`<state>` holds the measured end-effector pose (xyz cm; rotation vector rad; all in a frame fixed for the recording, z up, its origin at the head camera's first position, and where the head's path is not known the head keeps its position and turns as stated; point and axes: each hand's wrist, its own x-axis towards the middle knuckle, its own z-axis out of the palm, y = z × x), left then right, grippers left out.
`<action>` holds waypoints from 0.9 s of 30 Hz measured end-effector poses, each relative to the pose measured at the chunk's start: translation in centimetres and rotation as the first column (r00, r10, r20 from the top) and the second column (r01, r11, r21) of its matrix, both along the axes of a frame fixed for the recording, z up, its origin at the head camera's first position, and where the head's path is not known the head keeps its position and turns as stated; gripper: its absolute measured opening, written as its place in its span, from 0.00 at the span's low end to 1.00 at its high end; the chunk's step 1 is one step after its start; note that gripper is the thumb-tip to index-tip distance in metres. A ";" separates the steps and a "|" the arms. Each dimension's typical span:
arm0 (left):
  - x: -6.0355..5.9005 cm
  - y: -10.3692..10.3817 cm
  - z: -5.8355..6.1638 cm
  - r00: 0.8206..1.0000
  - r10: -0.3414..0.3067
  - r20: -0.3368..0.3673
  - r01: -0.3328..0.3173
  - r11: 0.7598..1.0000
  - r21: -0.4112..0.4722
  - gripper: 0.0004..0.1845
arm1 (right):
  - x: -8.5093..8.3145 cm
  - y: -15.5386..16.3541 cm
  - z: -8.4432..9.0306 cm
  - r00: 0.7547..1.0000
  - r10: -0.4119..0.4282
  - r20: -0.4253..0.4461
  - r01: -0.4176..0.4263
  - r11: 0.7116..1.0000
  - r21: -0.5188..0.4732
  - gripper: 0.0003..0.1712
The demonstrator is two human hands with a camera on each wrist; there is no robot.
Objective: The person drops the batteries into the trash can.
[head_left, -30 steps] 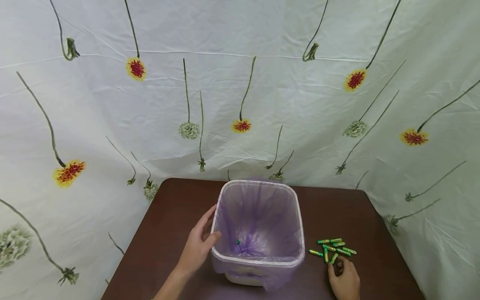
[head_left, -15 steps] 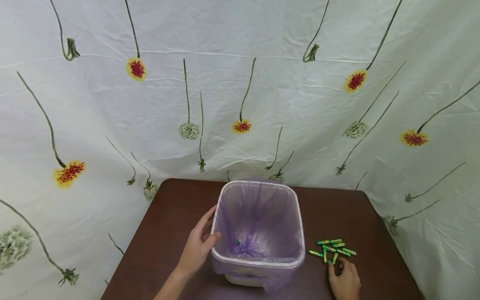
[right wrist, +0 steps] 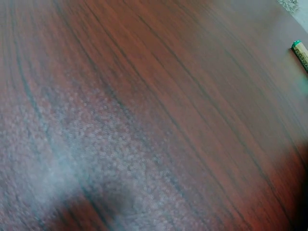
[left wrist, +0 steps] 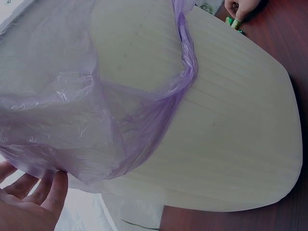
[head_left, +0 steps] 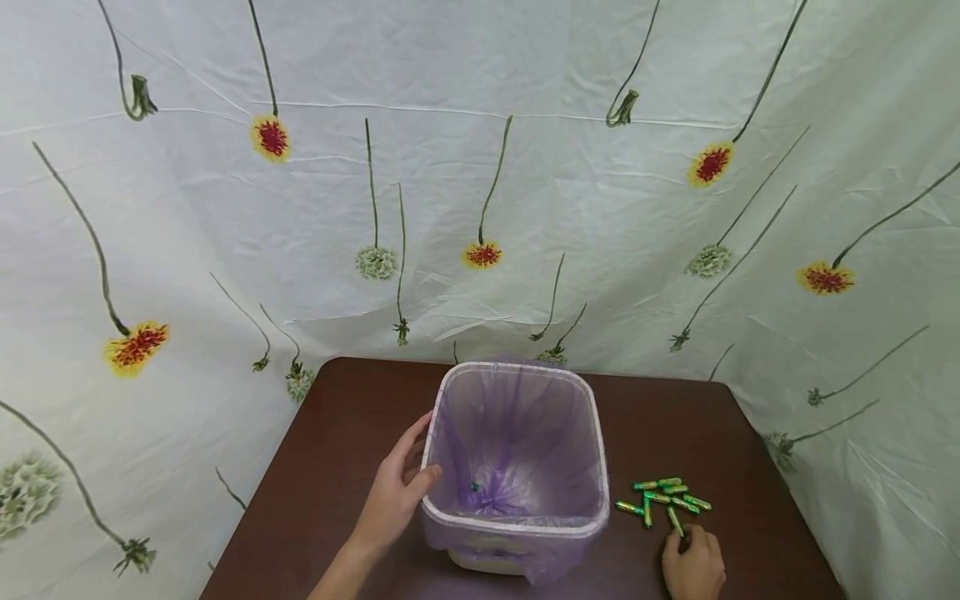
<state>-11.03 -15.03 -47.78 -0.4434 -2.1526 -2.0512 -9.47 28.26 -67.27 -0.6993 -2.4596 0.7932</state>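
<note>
Left grip [head_left: 392,487] clasping, thumb [head_left: 424,481] apart from fingers [head_left: 411,437]; right grip [head_left: 694,567] curled, apparently pinching.

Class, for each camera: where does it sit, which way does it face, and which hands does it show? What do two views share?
Head: on the head, facing forward and down at the table, bin, batteries and cloth; left hand and right hand show.
Left wrist: on that wrist, facing the bin's side and purple bag; part of each hand shows.
Right wrist: on that wrist, facing the table close up, one battery at the edge; neither hand plainly shows.
Shared: head and left wrist both show bin and both hands.
</note>
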 end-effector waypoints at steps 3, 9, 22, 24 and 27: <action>-0.1 0.1 0.1 1.000 -0.002 -0.003 0.002 1.000 -0.004 0.38 | 0.1 -0.1 0.0 1.000 -0.025 -0.006 0.025 1.000 -0.016 0.13; 0.2 -0.1 -0.1 1.000 0.007 -0.003 -0.008 1.000 -0.016 0.37 | 0.5 0.0 0.0 1.000 0.012 0.018 -0.012 1.000 -0.017 0.15; -0.2 -0.1 0.1 1.000 -0.006 -0.008 0.006 1.000 -0.008 0.38 | -0.1 0.9 1.4 0.964 0.174 -0.203 -0.163 0.984 0.072 0.10; -0.1 -0.1 0.2 1.000 -0.005 -0.004 0.005 1.000 -0.006 0.38 | -0.3 1.1 2.0 0.944 0.214 -0.251 -0.196 0.976 0.096 0.10; 0.1 -0.1 0.2 1.000 -0.002 0.005 0.002 1.000 -0.002 0.38 | -0.6 1.3 2.8 0.914 0.267 -0.306 -0.235 0.962 0.140 0.10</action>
